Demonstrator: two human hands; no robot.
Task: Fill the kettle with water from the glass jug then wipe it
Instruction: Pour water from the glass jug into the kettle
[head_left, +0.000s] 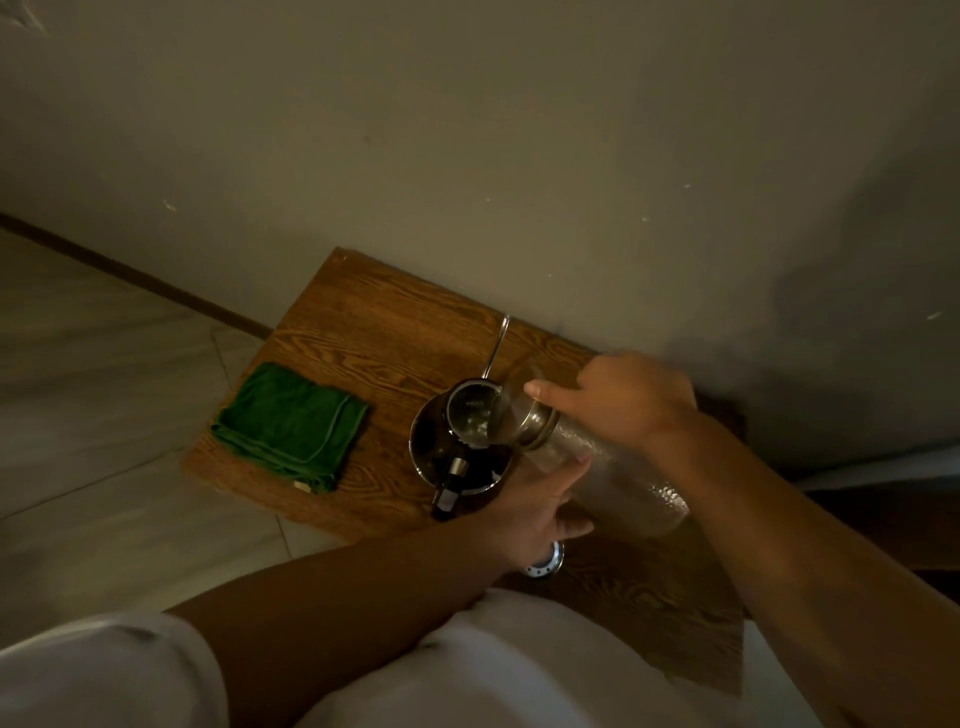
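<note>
You're looking down at a wooden table (363, 332) set against the wall. On its left part lies a folded green cloth (291, 426), flat and well apart from the kettle (457, 441), which stands upright near the middle with its opening uncovered. Near the front edge, a small round metal lid (548, 561) rests on the wood.

left hand (535, 512) covers most of that metal lid (548, 561) – water level inside the kettle (460, 447) is too dim to tell.
</note>
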